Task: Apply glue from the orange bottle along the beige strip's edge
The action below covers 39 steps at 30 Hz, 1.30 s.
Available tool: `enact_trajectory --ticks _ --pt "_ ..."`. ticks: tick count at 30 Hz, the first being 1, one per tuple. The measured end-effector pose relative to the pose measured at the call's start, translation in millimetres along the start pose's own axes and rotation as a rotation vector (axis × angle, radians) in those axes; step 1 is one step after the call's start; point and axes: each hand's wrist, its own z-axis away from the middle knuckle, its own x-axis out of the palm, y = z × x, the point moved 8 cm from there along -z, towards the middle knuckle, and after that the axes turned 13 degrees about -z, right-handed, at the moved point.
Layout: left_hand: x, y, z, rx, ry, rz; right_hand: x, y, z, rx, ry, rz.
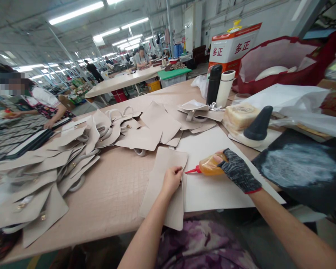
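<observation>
Fingers of the bare left hand [172,179] pinch the right edge of a flat beige leather-like panel [162,186] that lies on the tan quilted table [112,194] and overhangs its near edge. Just beside it, the right hand [237,170], in a dark knit fingerless glove, is wrapped tight around a small amber squeeze bottle [210,165] whose red nozzle [192,171] points at that same edge, over a white sheet [213,186]; heaps of similar beige cut pieces [44,175] cover the table's left side
</observation>
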Motion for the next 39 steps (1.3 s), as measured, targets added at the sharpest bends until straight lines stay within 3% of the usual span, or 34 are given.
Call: enact_trajectory --ticks 10,39 --pt "-0.4 0 0 0.001 0.001 0.0 -3 -15 18 -0.022 -0.006 -0.007" --pt "-2.5 2 3 0.048 0.04 -0.018 7 -5 84 0.096 -0.092 -0.061"
